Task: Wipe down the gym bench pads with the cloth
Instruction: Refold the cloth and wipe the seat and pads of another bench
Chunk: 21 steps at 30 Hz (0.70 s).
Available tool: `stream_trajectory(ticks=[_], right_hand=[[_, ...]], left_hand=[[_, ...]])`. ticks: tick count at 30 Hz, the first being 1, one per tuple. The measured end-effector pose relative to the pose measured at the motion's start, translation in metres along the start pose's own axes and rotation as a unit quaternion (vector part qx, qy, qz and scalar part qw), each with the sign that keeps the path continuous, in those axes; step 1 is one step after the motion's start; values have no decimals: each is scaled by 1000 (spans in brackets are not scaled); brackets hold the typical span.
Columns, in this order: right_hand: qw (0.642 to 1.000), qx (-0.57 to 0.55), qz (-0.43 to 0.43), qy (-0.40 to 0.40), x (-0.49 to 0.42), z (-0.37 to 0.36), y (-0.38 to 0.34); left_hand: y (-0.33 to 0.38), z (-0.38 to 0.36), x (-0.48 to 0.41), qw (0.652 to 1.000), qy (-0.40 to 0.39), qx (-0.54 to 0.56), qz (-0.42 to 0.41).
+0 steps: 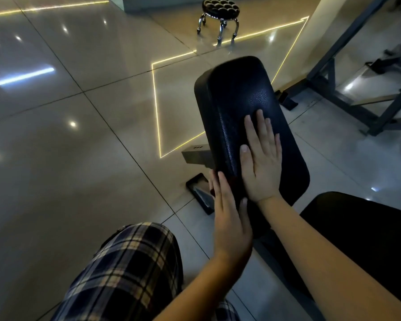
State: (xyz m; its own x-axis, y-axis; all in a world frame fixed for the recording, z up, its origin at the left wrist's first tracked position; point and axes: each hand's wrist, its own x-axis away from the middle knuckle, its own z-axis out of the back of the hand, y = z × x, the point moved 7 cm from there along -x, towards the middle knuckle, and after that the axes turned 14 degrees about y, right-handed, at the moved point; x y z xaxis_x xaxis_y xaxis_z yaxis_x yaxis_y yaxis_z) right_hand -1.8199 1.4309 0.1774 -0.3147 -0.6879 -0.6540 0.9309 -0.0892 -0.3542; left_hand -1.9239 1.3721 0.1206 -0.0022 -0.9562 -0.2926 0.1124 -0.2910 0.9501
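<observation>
Tile floor (79,135): glossy and pale, with thin lit strips set in it; it fills most of my feed.
Grey frame (329,72): metal gym rack at the far right, well apart from the hands.
Long pad (241,93): black, grained, tilted away from me. This is the one being worked on. I see no streaks or damp sheen to tell wiped parts from unwiped.
Seat pad (368,232): black, lower right, just beside the long pad's near end. Nothing is touching it.
Stool (220,10): small, round, chrome legs, far across the floor.
Plaid shorts (130,262): the person's leg, lower left, beside the bench.
Right hand (262,163): released, fingers straight and together, palm flat on the middle of the long pad, grasping nothing.
Left hand (229,218): also released, fingers straight, resting along the long pad's near left edge.
Dark flat slab (199,193): lies on the floor under that edge; maybe a phone, I cannot tell.
Cloth: not visible anywhere on my feed. It could be hidden under a palm, but I cannot confirm that.
Progress: I judge it early or paused. Bare hands are on the long pad, no wiping is evident, and both pads look left to do once the cloth is in hand.
</observation>
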Motion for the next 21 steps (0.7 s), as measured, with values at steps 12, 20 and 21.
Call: stream_trajectory(ticks=[12,20,21], right_hand=[[1000,-9,-8,-2,2,2,-2],[1000,-18,-9,0,1,1,0],[1000,-17,-8,1,1,1,0]], left_hand=[[29,15,-115,993,65,-44,-91],[-16,-2,0,1000,-2,-24,-14],[-13,-1,-4,1000,3,-25,-18]])
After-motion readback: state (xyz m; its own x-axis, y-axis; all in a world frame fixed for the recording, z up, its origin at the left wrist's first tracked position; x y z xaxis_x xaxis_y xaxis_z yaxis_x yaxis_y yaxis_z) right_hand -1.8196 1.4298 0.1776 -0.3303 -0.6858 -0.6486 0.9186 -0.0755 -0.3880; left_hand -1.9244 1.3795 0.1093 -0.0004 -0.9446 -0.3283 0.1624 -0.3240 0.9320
